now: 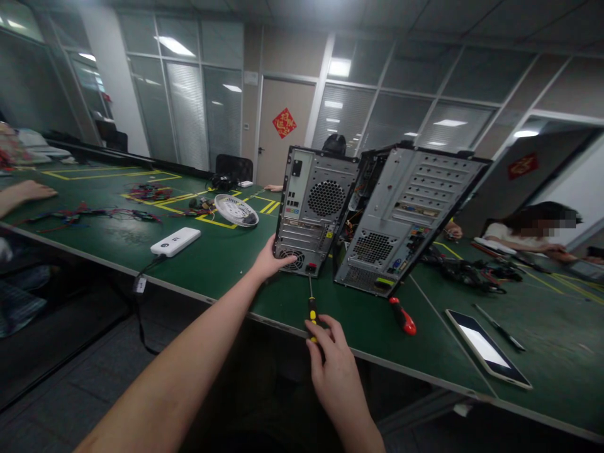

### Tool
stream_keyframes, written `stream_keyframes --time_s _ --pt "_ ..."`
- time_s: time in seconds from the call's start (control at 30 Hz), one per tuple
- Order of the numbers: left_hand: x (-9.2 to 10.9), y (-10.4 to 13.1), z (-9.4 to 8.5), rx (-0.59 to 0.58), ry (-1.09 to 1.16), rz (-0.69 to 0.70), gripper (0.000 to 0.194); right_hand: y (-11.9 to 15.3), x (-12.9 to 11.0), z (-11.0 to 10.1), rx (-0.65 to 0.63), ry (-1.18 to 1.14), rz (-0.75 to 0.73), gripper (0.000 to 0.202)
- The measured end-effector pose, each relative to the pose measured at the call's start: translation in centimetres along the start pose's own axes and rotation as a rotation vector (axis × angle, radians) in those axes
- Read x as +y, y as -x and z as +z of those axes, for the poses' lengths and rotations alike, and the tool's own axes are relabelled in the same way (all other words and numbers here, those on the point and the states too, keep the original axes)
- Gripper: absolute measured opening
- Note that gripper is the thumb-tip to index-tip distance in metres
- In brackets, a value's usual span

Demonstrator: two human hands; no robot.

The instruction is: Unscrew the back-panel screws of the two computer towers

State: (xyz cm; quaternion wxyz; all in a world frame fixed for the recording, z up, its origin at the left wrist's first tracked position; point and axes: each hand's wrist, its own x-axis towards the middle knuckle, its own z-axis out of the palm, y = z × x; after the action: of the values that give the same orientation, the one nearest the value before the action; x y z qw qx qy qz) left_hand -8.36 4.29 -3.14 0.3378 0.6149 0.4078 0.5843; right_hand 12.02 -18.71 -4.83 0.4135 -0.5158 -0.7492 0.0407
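Note:
A desktop computer case (304,231) stands upright on the green table, its back panel towards me. My left hand (270,260) grips its lower left edge, thumb across the power supply's fan grille and the other fingers hidden along the side. Between the fingertips of my right hand (333,352) is the handle of a black and yellow screwdriver (312,306). The screwdriver's shaft points up to the bottom of the back panel, near the power socket; whether its tip sits in a screw is too small to tell. A second, larger computer case (391,220) leans close on the right.
A red screwdriver (402,316), a phone (488,349) with a lit screen and a pen (499,327) lie to the right. Leftwards are a white power bank (175,241) with a cable, a white round basket (236,210) and loose wires (94,215). Other people sit around the table (226,264).

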Motion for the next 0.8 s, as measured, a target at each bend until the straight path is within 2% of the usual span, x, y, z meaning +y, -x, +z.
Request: stream_keyframes --time_s 0.3,0.57,0.8 --pt "-0.9 -0.4 -0.1 0.019 -0.008 0.004 0.102 0.0 0.3 0.2 0.005 0.000 -0.007 0.030" --pt "-0.6 -0.3 -0.1 0.022 0.001 -0.010 0.103 -0.1 0.0 0.5 0.030 0.017 0.031 0.025" --pt "-1.1 -0.4 -0.1 0.026 0.012 -0.004 0.104 -0.3 -0.1 0.4 0.045 0.017 -0.020 0.025"
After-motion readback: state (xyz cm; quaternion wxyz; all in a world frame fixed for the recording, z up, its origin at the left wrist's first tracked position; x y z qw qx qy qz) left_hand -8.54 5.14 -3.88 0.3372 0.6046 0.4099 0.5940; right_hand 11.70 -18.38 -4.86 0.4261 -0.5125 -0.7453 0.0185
